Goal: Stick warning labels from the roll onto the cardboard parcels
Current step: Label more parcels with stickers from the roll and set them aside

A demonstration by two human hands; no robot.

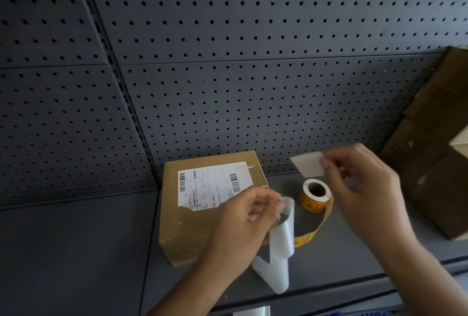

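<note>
Label (307, 165) pinched in right hand (354, 189) above roll (316, 196); left hand (249, 217) pinches white backing strip (281, 239), just right of parcel (182, 224) on shelf (342, 265).

one roll (316, 195), one near parcel (174, 224), one peeled label (307, 165)

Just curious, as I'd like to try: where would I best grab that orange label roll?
From above, pinch the label roll across its round orange wall: it stands on end, core hole up. Avoid the near side, where the strip trails off.
</note>
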